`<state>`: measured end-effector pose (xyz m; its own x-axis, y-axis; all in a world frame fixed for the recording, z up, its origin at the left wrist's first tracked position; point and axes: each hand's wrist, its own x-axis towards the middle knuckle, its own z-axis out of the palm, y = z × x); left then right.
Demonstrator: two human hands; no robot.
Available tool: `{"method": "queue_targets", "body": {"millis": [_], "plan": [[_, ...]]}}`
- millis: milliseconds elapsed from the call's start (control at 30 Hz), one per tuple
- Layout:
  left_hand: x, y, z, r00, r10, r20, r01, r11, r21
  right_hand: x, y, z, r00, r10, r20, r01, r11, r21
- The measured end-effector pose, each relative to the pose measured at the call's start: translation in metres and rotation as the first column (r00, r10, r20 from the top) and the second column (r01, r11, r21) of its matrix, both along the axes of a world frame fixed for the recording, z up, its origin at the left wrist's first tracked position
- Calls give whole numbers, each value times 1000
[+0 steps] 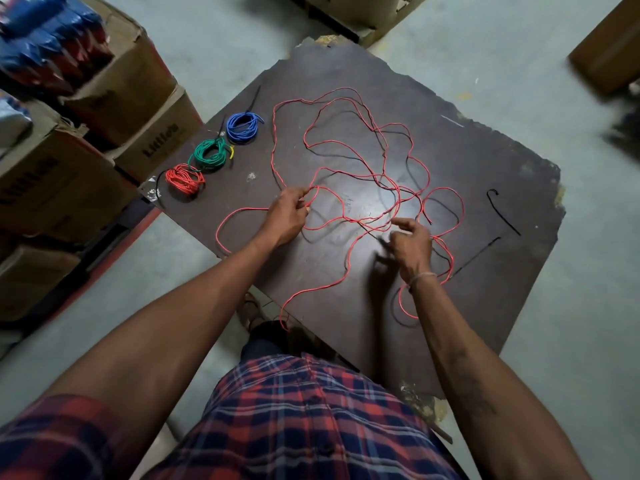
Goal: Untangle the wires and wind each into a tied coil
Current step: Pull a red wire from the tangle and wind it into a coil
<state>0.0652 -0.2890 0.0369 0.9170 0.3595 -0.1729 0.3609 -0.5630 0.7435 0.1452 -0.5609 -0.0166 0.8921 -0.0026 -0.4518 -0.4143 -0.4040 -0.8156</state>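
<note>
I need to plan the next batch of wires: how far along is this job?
Done: three tied coils, blue coil, green coil and red coil, sit on the board. In hand: the left hand pinches the loose red wire, still sprawled in loops; the right hand hovers over it. Left: untangling, winding and tying it.

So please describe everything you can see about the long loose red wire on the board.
The loose red wire is thin, glossy and plastic-coated. It lies uncoiled in many crossing loops over the dark board, tangled with a black wire. One loop hangs past the near edge. The left hand pinches a strand; the right hand hovers above the tangle, blurred.
</note>
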Motion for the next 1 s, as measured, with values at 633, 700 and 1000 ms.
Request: {"method": "queue_targets", "body": {"millis": [633, 700, 1000], "plan": [[-3, -2, 11, 982, -40, -186, -76, 811, -581, -9, 74, 57, 822, 372, 431, -305, 927, -218], [-5, 3, 20, 979, -110, -172, -22, 781, -624, -10, 79, 60, 778, 468, 420, -442, 882, -165], [-7, 23, 61, 989, -150, 17, 73, 372, -925, -14, 112, 73, 778, 584, 229, -599, 801, -7]]}}
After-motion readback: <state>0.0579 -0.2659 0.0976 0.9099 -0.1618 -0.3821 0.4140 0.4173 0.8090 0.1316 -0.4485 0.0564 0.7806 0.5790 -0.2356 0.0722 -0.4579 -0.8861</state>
